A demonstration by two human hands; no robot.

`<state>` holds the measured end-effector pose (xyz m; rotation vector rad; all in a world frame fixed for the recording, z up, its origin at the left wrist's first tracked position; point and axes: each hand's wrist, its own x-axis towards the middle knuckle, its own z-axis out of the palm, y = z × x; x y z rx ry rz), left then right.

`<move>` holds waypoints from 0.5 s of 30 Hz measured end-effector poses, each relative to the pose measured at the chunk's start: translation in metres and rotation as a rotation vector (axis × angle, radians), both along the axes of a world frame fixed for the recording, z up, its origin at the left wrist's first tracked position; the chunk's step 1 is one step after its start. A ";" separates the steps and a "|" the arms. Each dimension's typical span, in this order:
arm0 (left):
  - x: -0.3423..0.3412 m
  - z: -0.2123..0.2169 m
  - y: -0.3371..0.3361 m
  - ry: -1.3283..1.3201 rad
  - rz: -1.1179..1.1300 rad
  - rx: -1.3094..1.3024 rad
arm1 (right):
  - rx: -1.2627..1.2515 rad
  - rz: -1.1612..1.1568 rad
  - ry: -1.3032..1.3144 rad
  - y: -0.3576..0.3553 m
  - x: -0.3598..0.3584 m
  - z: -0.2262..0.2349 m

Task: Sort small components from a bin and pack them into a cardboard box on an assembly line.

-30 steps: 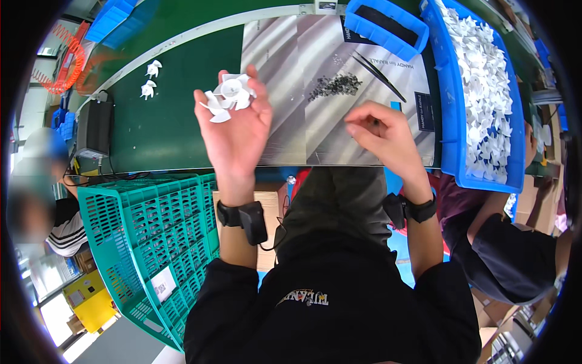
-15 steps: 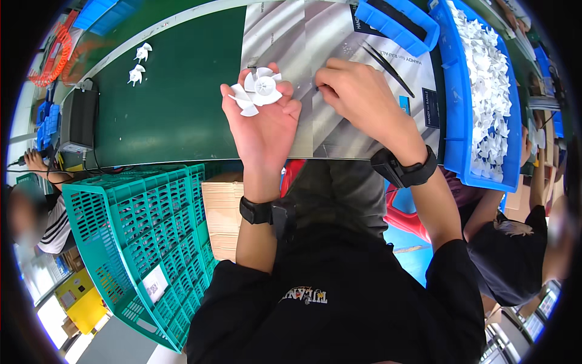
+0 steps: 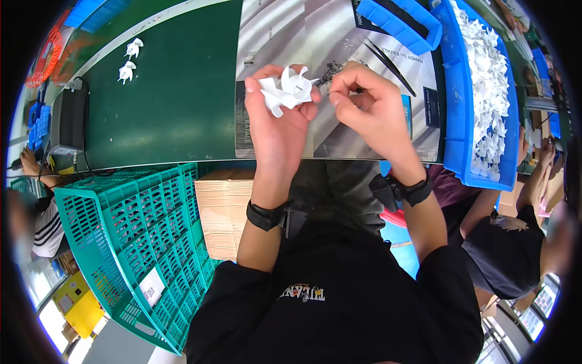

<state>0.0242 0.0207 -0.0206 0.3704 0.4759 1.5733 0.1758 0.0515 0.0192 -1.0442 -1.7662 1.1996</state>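
My left hand (image 3: 280,124) is turned palm up, its fingers curled round white plastic fan wheels (image 3: 295,89), which look like two lying together. A thin pin seems to stand at the hub of the right one. Just to the right, my right hand (image 3: 377,112) is closed in a pinch; whatever lies between thumb and forefinger is too small to make out. Behind the hands, tiny dark parts (image 3: 330,71) are strewn on a grey printed sheet (image 3: 285,36). Black tweezers (image 3: 389,65) rest on that sheet, beyond my right hand.
Two white fan wheels (image 3: 127,71) sit on the green table (image 3: 176,91) at left. A big blue bin (image 3: 459,121) of white fan wheels stands at right, beside a small blue tray (image 3: 394,30). Below the table edge is a green crate (image 3: 139,230). Other people sit at both sides.
My left hand has moved right and tilted the fan wheels. My right hand has lifted off the sheet and turned, still pinching, uncovering the dark parts.
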 end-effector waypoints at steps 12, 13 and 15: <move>0.022 0.005 -0.005 0.296 0.126 -0.032 | 0.134 -0.099 0.175 -0.006 -0.011 -0.017; 0.023 0.004 -0.005 0.317 0.129 -0.020 | 0.141 -0.119 0.178 -0.007 -0.012 -0.018; 0.026 0.007 -0.006 0.345 0.146 -0.015 | 0.150 -0.141 0.183 -0.008 -0.012 -0.017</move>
